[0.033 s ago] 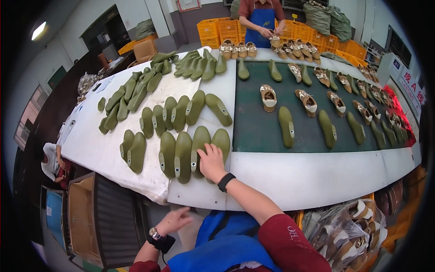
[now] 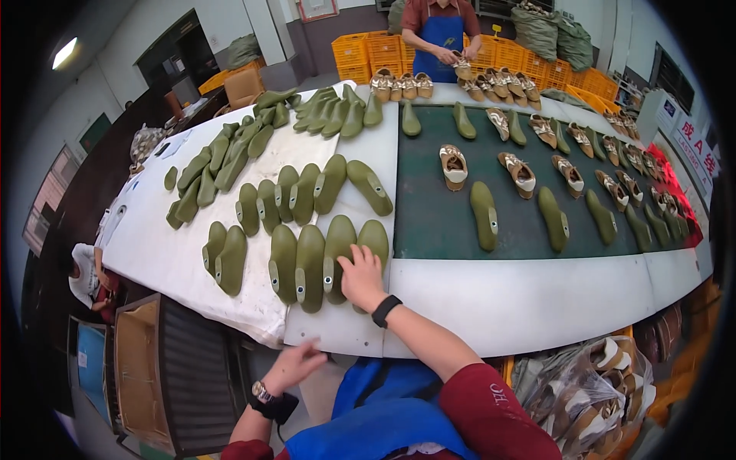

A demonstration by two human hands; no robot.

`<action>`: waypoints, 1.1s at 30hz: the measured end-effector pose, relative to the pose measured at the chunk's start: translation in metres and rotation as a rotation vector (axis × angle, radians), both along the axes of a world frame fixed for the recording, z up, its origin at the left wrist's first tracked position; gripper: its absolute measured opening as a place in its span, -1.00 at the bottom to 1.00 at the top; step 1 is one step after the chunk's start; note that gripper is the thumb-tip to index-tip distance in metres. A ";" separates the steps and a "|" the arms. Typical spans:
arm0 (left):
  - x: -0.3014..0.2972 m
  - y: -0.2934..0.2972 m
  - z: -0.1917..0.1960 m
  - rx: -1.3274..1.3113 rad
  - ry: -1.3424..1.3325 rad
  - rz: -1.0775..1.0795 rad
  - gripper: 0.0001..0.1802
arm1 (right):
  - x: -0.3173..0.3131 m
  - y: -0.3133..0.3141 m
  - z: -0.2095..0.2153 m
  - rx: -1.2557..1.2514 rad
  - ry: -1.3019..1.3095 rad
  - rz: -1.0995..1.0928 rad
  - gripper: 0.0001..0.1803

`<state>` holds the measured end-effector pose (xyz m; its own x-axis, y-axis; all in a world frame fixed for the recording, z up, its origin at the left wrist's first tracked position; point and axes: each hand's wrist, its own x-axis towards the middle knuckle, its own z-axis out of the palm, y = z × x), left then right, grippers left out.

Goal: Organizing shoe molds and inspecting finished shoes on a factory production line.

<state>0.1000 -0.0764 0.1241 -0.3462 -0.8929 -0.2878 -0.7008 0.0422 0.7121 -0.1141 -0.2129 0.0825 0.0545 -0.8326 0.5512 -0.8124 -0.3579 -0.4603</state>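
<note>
My right hand (image 2: 360,276), with a black band on the wrist, lies flat with its fingers spread on the nearest row of olive-green shoe lasts (image 2: 310,264). It covers the near end of the rightmost last (image 2: 376,239). These lasts stand side by side on the white table (image 2: 498,295). My left hand (image 2: 295,366), wearing a wristwatch, hovers below the table's front edge with its fingers apart and nothing in it. More green lasts (image 2: 307,192) lie in rows farther back.
A dark green belt (image 2: 433,222) carries single lasts (image 2: 484,216) and tan shoes (image 2: 454,166). A person in a blue apron (image 2: 441,34) handles shoes at the far end, by yellow crates (image 2: 368,50). A cardboard box (image 2: 142,376) and a bag of shoes (image 2: 606,391) sit below.
</note>
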 end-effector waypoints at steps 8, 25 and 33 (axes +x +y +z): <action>-0.043 -0.124 0.026 -0.837 -0.355 0.101 -0.32 | -0.071 0.022 -0.010 0.254 -0.096 0.085 -0.81; -0.029 -0.137 -0.021 -0.480 -0.452 0.211 -0.05 | -0.140 -0.165 -0.063 0.561 -0.277 -0.232 -0.49; -0.018 -0.143 -0.038 -0.560 -0.413 0.198 -0.08 | -0.163 -0.148 -0.023 0.775 -0.127 -0.070 -0.22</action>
